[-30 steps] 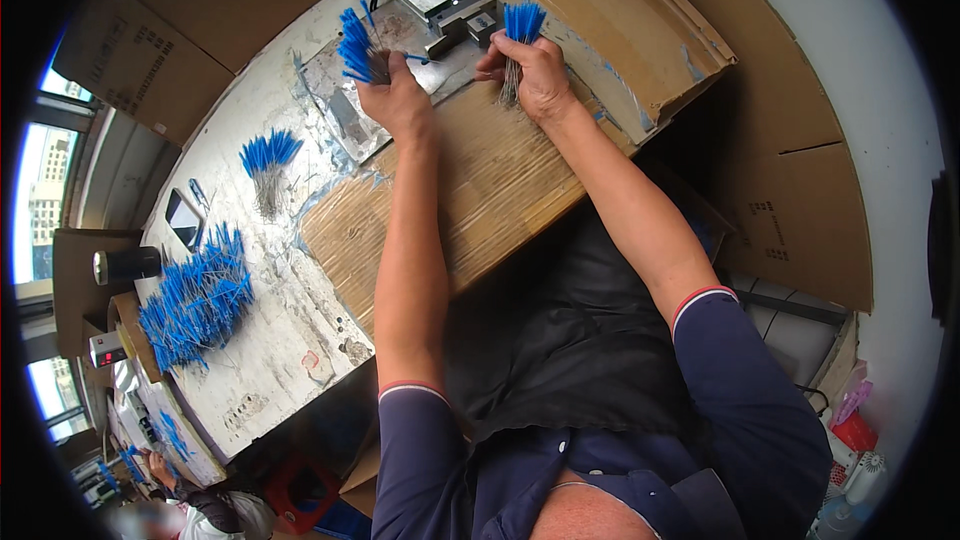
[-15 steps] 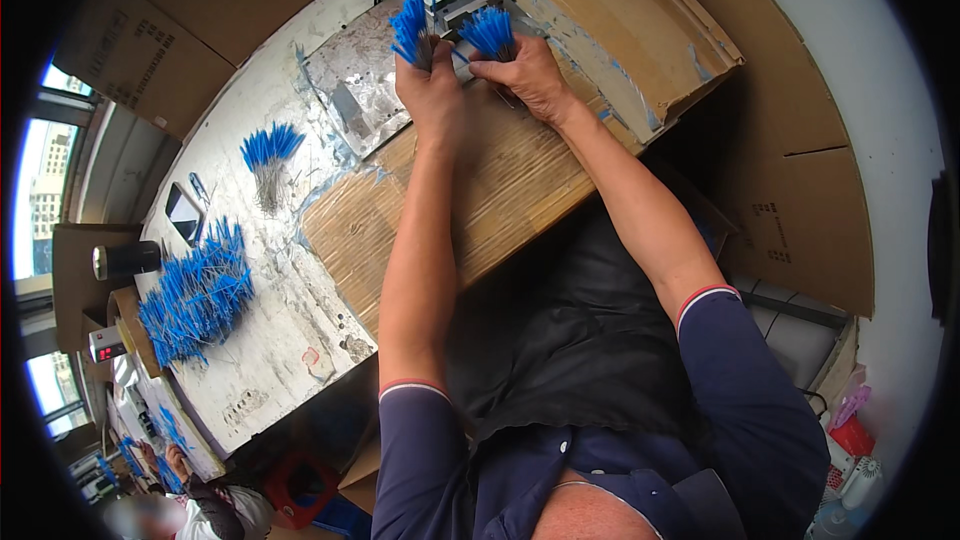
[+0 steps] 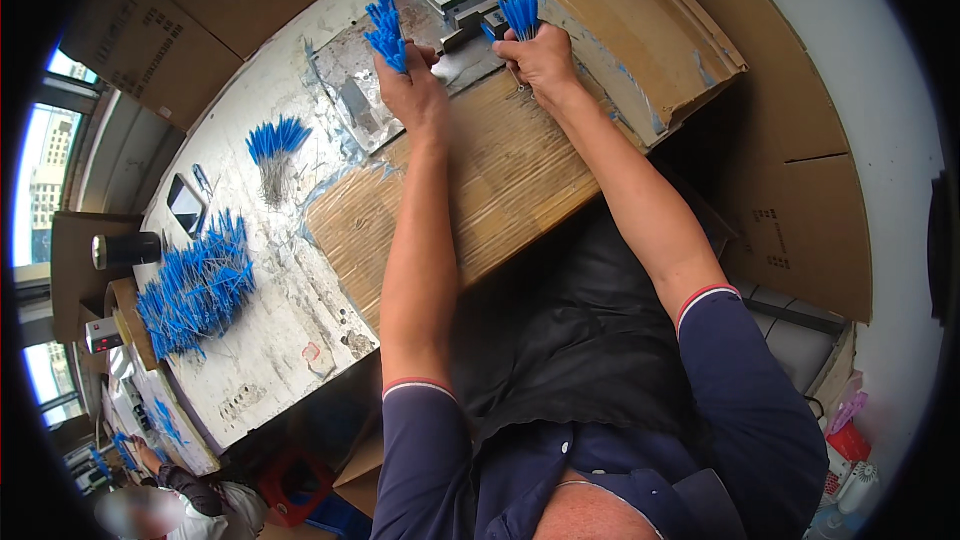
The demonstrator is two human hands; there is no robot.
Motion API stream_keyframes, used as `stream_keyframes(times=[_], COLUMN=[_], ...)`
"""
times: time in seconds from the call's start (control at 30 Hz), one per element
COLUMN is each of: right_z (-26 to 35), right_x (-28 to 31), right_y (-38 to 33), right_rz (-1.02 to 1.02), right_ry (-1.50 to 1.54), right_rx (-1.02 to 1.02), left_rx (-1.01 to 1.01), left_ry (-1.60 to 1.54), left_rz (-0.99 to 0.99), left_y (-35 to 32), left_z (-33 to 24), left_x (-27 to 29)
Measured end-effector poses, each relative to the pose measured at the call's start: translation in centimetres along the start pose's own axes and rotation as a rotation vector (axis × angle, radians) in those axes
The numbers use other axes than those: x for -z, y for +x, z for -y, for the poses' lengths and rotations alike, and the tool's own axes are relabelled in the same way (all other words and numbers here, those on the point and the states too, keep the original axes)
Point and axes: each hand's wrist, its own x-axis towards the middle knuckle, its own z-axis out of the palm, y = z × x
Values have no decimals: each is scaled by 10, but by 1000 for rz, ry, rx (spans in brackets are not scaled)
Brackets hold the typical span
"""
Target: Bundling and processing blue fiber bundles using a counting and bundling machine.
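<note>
At the far side of the bench, my left hand (image 3: 414, 98) is closed round a bundle of thin wire brushes (image 3: 386, 32) with blue heads pointing up and away. To its right, my right hand (image 3: 543, 64) grips a second bundle (image 3: 520, 14); a blue tip sticks out to its left and wire ends show below the fingers. Just beyond and between the hands sits a small metal fixture (image 3: 460, 2) with a flat top plate. My right hand is close to its near edge. The handles inside both fists are mostly hidden.
Left on the white bench (image 3: 290, 290) lie a small bunch of brushes (image 3: 275, 152) and a large pile (image 3: 200, 285). A phone (image 3: 185, 204) and a dark cylinder (image 3: 126, 250) are near them. Cardboard (image 3: 470, 180) covers the near edge; a box (image 3: 640, 35) stands right. Another person (image 3: 190, 500) works lower left.
My hands have moved apart: the left one slightly left with its bundle, the right one right and farther away with its own. The metal fixture between them now shows more.
</note>
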Motion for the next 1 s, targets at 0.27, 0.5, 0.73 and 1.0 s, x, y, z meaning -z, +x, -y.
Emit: stream_keyframes(times=[0.27, 0.5, 0.73, 1.0], right_z=[2, 1, 4, 6], right_x=[-6, -8, -8, 8], right_y=[3, 7, 5, -10], right_rz=[11, 9, -3, 111], right_ry=[-88, -67, -124, 172], right_rx=[24, 8, 22, -2], left_rx=[26, -53, -277, -313], left_ry=[70, 245, 679, 743], left_rz=[-26, -66, -8, 156], left_y=[-2, -4, -2, -5], left_z=[-10, -11, 1, -2], left_x=[1, -1, -2, -2])
